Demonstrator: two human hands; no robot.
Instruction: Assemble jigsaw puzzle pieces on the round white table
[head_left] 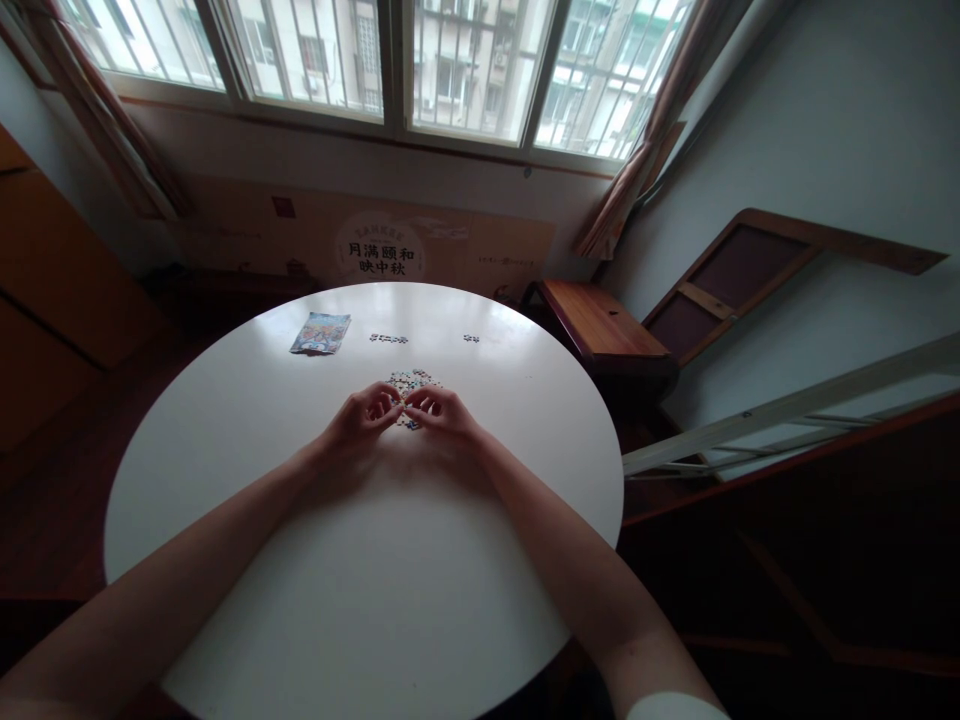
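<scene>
Over a small pile of jigsaw puzzle pieces [414, 379], my two hands meet with their fingertips almost touching. My left hand [369, 408] is closed in a pinch at the pile's left side. From the right, my right hand [439, 408] pinches in the same way. A tiny puzzle piece [404, 403] appears between the fingertips, partly hidden by them. Farther back lie a short row of joined pieces [388, 338] and a smaller joined cluster [471, 338]. A colourful printed packet [322, 333] lies flat at the back left.
Everything rests on a round white table [360, 600]. A wooden stool or low bench [604, 318] stands beyond its right edge. Behind the table are a printed cardboard panel [442, 240] and barred windows [322, 60]. A pale metal frame [787, 405] leans at the right.
</scene>
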